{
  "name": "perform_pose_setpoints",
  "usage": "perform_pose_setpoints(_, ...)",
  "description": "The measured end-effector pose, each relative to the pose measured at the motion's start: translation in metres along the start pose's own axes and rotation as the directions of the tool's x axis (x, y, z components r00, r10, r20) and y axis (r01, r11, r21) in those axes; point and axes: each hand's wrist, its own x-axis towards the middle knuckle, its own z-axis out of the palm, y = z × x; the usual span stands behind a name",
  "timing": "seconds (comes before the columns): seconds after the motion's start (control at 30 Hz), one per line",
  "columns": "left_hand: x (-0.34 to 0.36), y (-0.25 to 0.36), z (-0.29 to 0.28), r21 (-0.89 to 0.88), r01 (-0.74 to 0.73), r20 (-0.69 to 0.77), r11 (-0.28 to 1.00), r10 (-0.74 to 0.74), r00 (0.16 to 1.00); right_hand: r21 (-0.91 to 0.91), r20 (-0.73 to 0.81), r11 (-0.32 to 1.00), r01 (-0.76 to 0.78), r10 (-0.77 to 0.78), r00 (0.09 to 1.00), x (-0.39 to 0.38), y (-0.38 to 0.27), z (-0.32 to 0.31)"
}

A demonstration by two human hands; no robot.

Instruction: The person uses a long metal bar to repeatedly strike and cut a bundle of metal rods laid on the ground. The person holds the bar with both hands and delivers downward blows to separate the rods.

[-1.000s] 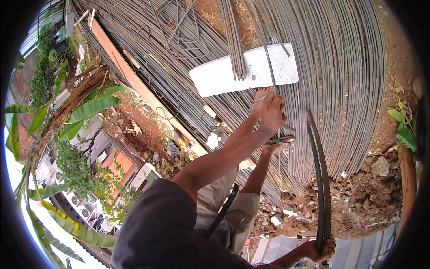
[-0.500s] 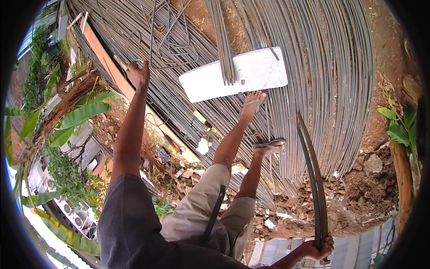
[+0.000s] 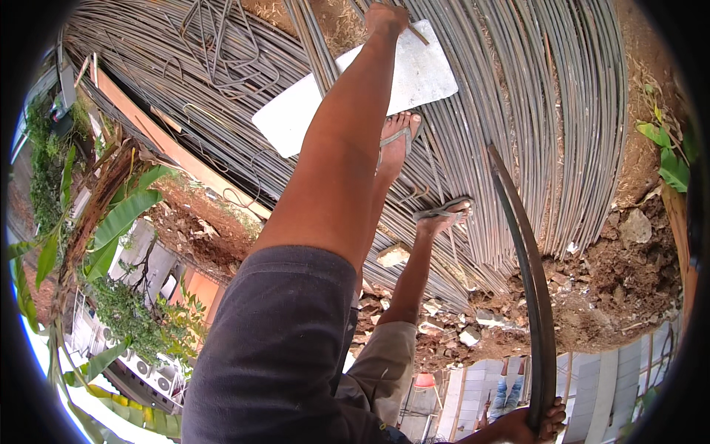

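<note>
My left hand (image 3: 384, 21) reaches to the top, over the upper edge of a white slab (image 3: 418, 74) and beside a bundle of steel rods (image 3: 299, 29). Its fingers are hidden, so any hold is unclear. My right hand (image 3: 547, 420), at the lower right, grips two long, dark, slightly curved bars (image 3: 538, 318), which reach up across the rods. My sandalled feet (image 3: 396, 140) stand among many long steel rods (image 3: 562, 126) below the slab. Bent rods (image 3: 222, 52) lie at the upper left.
A plank (image 3: 126, 103) edges the rods on the left, beside soil and banana plants (image 3: 118, 222). Rubble (image 3: 636, 229) borders the lower right, with a tree trunk at the far right. Another person's legs (image 3: 506, 388) show far below, by pale sheeting.
My left hand left the rod near my feet, swung to the upper left, then moved right and up over the slab. My right hand keeps the bars. The view has shifted slightly.
</note>
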Motion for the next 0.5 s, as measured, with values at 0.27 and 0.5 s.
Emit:
perform_pose_setpoints(0.27,-0.118,-0.074,0.006,-0.436,0.100,0.269,0.895,0.024,0.963,-0.021,0.070,1.000,0.008,-0.007,0.998,0.000,0.007,-0.028)
perform_pose_setpoints(0.5,-0.205,-0.192,0.073,-0.276,0.045,0.248,0.960,0.025,0.968,0.065,0.243,0.995,-0.073,0.055,0.968,0.010,0.012,-0.065)
